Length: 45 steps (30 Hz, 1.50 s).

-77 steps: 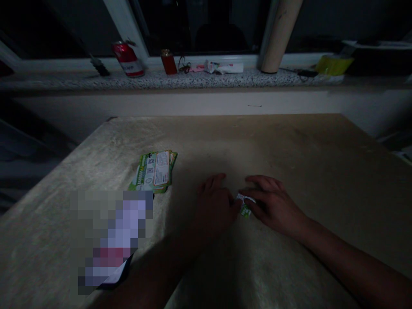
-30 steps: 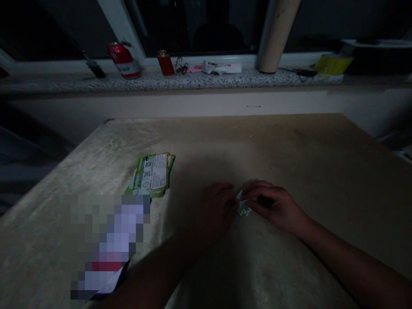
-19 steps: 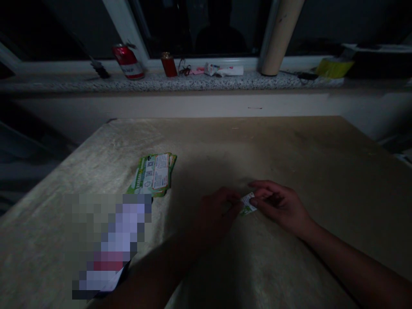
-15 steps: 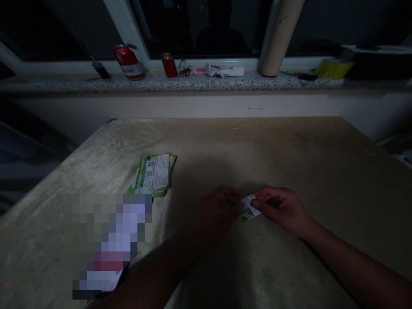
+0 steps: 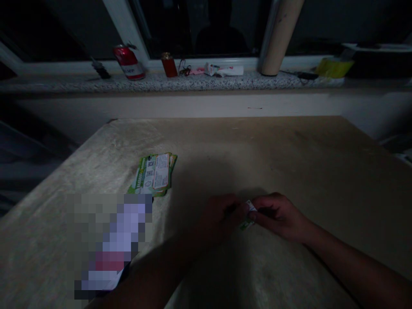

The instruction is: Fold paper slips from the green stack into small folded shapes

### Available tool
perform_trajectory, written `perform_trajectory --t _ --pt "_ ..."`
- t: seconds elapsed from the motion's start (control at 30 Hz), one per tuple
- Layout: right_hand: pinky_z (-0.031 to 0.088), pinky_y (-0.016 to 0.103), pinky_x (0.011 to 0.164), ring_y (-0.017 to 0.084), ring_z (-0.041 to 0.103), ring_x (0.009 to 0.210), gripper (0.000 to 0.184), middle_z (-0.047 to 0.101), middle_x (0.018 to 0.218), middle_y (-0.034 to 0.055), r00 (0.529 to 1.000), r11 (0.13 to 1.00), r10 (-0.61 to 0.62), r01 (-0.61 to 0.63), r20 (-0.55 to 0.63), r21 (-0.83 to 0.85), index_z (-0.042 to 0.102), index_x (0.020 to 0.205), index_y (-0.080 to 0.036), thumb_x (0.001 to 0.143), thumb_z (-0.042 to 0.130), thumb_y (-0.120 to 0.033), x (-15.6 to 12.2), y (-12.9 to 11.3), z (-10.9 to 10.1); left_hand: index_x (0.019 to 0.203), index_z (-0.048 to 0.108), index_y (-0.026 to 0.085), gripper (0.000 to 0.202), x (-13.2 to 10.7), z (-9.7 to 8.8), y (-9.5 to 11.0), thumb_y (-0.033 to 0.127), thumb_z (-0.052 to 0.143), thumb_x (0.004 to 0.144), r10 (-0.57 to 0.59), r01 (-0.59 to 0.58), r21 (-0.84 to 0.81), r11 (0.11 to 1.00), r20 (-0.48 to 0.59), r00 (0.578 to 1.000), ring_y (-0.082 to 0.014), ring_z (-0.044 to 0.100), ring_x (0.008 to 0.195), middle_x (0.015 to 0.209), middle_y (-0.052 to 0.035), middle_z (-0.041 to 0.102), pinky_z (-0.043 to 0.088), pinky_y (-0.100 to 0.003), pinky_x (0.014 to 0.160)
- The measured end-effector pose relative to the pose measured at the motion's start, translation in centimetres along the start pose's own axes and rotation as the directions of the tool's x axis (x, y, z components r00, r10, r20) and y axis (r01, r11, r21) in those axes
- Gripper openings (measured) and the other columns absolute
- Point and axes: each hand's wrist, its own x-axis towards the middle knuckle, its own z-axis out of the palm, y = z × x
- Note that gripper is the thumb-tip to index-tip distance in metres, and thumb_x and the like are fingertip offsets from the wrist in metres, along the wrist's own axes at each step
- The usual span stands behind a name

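Blurred slab (image 5: 112, 244): lying on the bench (image 5: 273, 150); we'd avoid bumping it. Pixelated, so no clue what it really is.
Leaflet stack (image 5: 153, 174): green and white, slightly fanned, just beyond the slab. Print's too small for us to read.
Left hand (image 5: 227, 214): fingers narrow, seemingly pinching the paper scrap (image 5: 251, 206) by its left side. Light grip is best imo, so it won't crumple. Deep shadow though, so we can't see how they curl underneath.
Paper scrap: between our two hands, tilted, white with green. We'd square its edges gently before pressing hard. Thumbs cover much of it, so can't tell if it's folded.
Right hand (image 5: 279, 216): thumb and fingers closed on the scrap's right side. We'd brace it steady and let the left fiddle. Right forearm (image 5: 350, 262) gets cut off by the frame edge.
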Motion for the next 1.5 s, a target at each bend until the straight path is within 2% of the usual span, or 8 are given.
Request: perform_trajectory --t 0.13,0.2,0.53,0.73,0.83,1.0,1.23,1.5 --pt "0.037 0.021 0.049 0.009 0.044 0.055 0.028 0.052 0.063 -0.0035 0.997 0.999 0.037 -0.035 0.062 -0.033 0.069 0.083 -0.014 0.097 0.063 -0.038 -0.2 0.1 0.4 0.065 0.052 0.018 0.045 -0.1 0.3 0.3 0.046 0.047 0.099 0.032 -0.033 0.133 0.991 0.010 0.999 -0.0117 0.041 0.057 0.059 0.0038 0.043 0.027 -0.026 0.054" --pt "0.036 0.022 0.049 0.009 0.042 0.055 0.029 0.051 0.064 -0.0037 0.997 0.998 0.045 -0.042 0.067 -0.045 0.069 0.084 -0.015 0.097 0.063 -0.041 -0.2 0.1 0.5 0.066 0.050 0.018 0.042 -0.1 0.3 0.5 0.044 0.046 0.100 0.046 -0.047 0.155 0.987 0.011 0.999 -0.0120 0.041 0.058 0.059 0.0039 0.043 0.028 -0.027 0.055" --pt "0.050 0.024 0.058 0.014 0.060 0.065 0.030 0.068 0.073 0.0019 0.996 0.996 -0.051 0.056 0.072 -0.064 0.074 0.092 -0.017 0.098 0.062 -0.043 -0.2 -0.6 0.3 0.069 0.052 0.019 0.048 -0.1 0.0 0.0 0.058 0.051 0.095 -0.042 0.054 -0.128 0.990 0.094 0.995 -0.0113 0.036 0.058 0.062 0.0046 0.040 0.028 -0.026 0.054" --pt "0.053 0.024 0.062 0.013 0.066 0.068 0.028 0.073 0.077 0.0045 0.996 0.999 -0.022 0.026 0.092 -0.035 0.072 0.089 -0.015 0.101 0.058 -0.037 -0.2 -0.3 0.2 0.072 0.057 0.017 0.047 0.1 0.2 -0.2 0.061 0.059 0.090 -0.121 0.128 -0.245 0.961 0.043 0.992 -0.0115 0.044 0.059 0.064 0.0025 0.050 0.033 -0.024 0.055" --pt "0.054 0.023 0.063 0.013 0.069 0.069 0.026 0.074 0.078 0.0051 0.996 1.000 -0.028 0.028 0.079 0.000 0.072 0.091 -0.015 0.101 0.059 -0.035 -0.1 -0.4 0.1 0.074 0.062 0.016 0.047 0.1 0.1 0.0 0.061 0.064 0.088 -0.125 0.142 -0.309 0.940 0.073 0.989 -0.0112 0.048 0.058 0.065 0.0007 0.057 0.037 -0.023 0.055" --pt "0.054 0.021 0.059 0.012 0.067 0.064 0.029 0.073 0.074 0.0042 0.996 0.998 -0.007 0.001 0.087 0.067 0.072 0.088 -0.014 0.100 0.060 -0.038 -0.1 -0.4 0.1 0.081 0.073 0.012 0.051 0.0 0.0 0.4 0.058 0.056 0.096 -0.108 0.164 -0.303 0.939 0.192 0.975 -0.0136 0.058 0.062 0.072 -0.0061 0.070 0.043 -0.025 0.061" --pt "0.054 0.023 0.064 0.013 0.068 0.069 0.031 0.074 0.076 0.0052 0.998 0.993 0.034 -0.039 0.045 0.113 0.071 0.084 -0.015 0.100 0.060 -0.040 -0.3 -0.3 -0.4 0.079 0.073 0.013 0.047 0.1 -0.3 0.0 0.056 0.061 0.094 -0.125 0.143 -0.312 0.939 0.078 0.989 -0.0113 0.052 0.058 0.065 -0.0014 0.064 0.039 -0.023 0.055" --pt "0.054 0.022 0.064 0.013 0.067 0.070 0.026 0.073 0.078 0.0047 0.998 0.987 0.060 -0.063 0.019 0.145 0.072 0.091 -0.016 0.098 0.063 -0.038 -0.4 0.2 -0.4 0.080 0.072 0.013 0.043 0.0 -0.3 -0.5 0.056 0.068 0.087 -0.125 0.153 -0.289 0.945 0.114 0.986 -0.0112 0.047 0.059 0.066 0.0000 0.059 0.035 -0.022 0.056"
